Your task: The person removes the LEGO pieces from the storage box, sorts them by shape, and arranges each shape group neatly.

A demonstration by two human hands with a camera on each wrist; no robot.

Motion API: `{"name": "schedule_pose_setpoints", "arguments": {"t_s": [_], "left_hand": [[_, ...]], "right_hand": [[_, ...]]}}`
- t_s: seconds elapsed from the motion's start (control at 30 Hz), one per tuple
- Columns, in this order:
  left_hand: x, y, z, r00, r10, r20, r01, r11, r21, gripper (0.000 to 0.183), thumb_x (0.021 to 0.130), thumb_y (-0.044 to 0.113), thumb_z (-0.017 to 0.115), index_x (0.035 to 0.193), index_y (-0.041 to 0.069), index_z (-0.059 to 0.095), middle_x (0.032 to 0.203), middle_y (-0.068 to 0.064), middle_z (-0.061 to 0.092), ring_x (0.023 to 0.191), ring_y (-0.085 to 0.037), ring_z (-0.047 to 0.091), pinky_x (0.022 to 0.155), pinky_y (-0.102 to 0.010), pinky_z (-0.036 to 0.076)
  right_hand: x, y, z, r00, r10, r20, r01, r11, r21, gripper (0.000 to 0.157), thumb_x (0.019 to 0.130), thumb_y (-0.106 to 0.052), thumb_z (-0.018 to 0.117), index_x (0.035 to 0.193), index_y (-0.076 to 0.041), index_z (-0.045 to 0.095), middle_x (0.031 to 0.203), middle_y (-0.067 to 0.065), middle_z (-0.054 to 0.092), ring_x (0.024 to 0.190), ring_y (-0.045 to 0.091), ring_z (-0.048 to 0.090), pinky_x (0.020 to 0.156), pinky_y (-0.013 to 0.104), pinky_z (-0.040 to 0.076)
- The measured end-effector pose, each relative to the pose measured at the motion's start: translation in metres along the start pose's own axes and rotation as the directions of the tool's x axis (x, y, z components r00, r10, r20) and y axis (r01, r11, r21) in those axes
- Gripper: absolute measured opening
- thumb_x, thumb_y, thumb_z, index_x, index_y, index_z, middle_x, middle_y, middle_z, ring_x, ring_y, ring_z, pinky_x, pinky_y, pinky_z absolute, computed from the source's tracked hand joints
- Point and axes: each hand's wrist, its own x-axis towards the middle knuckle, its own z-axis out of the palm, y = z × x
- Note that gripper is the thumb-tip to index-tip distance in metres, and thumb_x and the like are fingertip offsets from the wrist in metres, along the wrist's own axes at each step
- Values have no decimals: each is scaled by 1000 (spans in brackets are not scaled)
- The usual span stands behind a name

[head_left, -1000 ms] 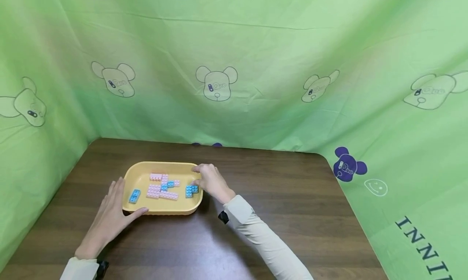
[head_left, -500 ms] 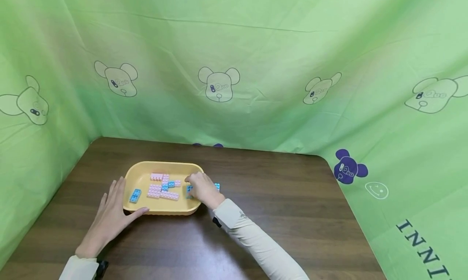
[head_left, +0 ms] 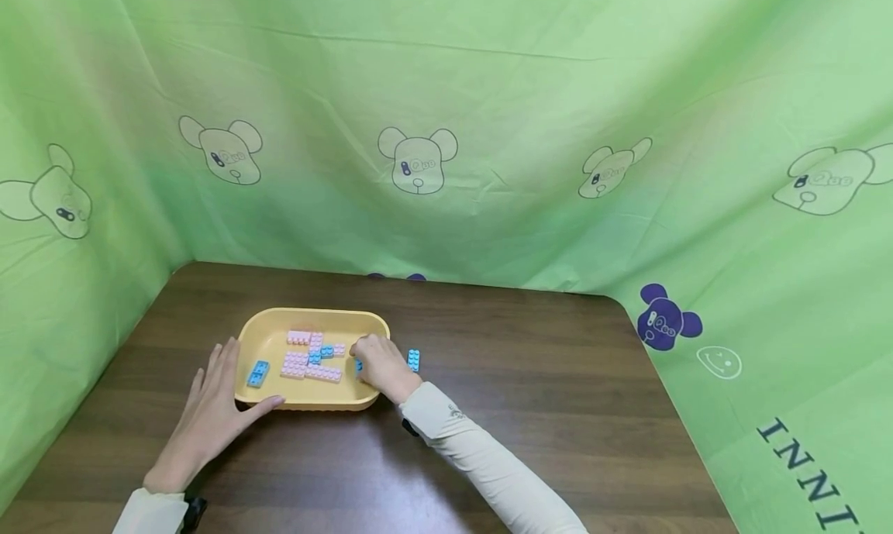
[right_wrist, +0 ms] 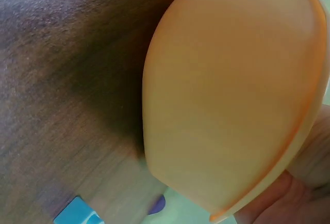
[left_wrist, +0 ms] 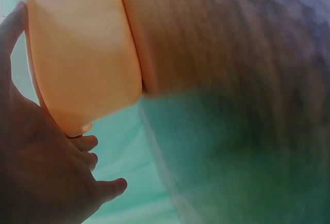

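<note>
A yellow tray (head_left: pixel 317 404) holds pink bricks (head_left: pixel 323 373), small blue bricks (head_left: pixel 326 351) among them, and a separate blue brick (head_left: pixel 257 373) at its left end. My left hand (head_left: pixel 209 418) rests against the tray's left side, fingers extended and thumb along the front rim. In the left wrist view the hand (left_wrist: pixel 46 167) lies along the tray wall (left_wrist: pixel 87 53). My right hand (head_left: pixel 384 366) reaches over the right rim, fingers bent down at a blue brick (head_left: pixel 359 366). The back of the hand hides its fingertips, so a grip is not visible.
Another blue brick (head_left: pixel 414 360) lies on the wooden table (head_left: pixel 516 379), just right of the tray. A green curtain (head_left: pixel 418 232) with bear prints encloses the table at the back and sides.
My right hand has moved left from the tray's right rim to inside it, lower over the blue bricks. The blue brick on the table has come into sight. My left hand stays put.
</note>
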Motion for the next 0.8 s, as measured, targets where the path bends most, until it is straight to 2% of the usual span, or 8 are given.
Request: {"name": "schedule_pose_setpoints", "arguments": {"t_s": [0.07, 0.13, 0.3, 0.4, 0.6, 0.8], "left_hand": [[0, 0, 0, 1000, 1, 1, -1, 1000, 0, 125, 91, 58, 78, 168, -3, 1, 171, -34, 8, 159, -51, 3, 122, -74, 3], [-1, 1, -1, 1000, 1, 1, -1, 1000, 1, 125, 91, 58, 78, 168, -3, 1, 171, -34, 7, 159, -51, 3, 122, -73, 2], [-1, 1, -1, 1000, -3, 7, 3, 1000, 2, 125, 91, 58, 78, 168, -3, 0, 171, -34, 7, 159, -51, 3, 122, -74, 3], [-1, 1, 0, 1000, -5, 10, 5, 1000, 1, 125, 91, 58, 78, 168, -3, 0, 171, -34, 7, 159, -51, 3, 122, -74, 3], [-1, 1, 0, 1000, -8, 26, 8, 1000, -1, 126, 92, 59, 77, 167, -3, -1, 172, -34, 4, 159, -51, 1, 122, -74, 3], [-2, 1, -1, 999, -10, 32, 10, 1000, 0, 126, 92, 59, 76, 167, -4, -2, 172, -34, 3, 159, -51, -1, 122, -73, 2]], "right_hand": [[0, 0, 0, 1000, 2, 1, -2, 1000, -6, 19, 77, 3, 86, 91, -6, 78, 80, 1, 66, 66, 9, 43, 55, 20, 40], [0, 0, 0, 1000, 5, 3, -5, 1000, -7, 19, 78, 4, 86, 92, -6, 78, 81, 2, 67, 66, 9, 43, 55, 20, 41], [0, -2, -1, 1000, 4, -2, -4, 1000, -17, 30, 79, 3, 86, 108, -4, 82, 101, 6, 78, 71, 9, 56, 64, 20, 54], [0, -3, -5, 1000, 8, -4, -8, 1000, -13, 34, 81, 2, 85, 114, -4, 82, 107, 8, 79, 72, 9, 59, 64, 20, 55], [-3, -1, -22, 999, 18, -36, -16, 999, 46, 36, 84, -5, 88, 119, -5, 81, 115, 7, 79, 85, 10, 69, 74, 21, 58], [-10, 10, -44, 996, 34, -78, -22, 988, 150, 40, 83, -9, 91, 122, -4, 80, 118, 9, 78, 101, 19, 73, 88, 28, 59]]}}
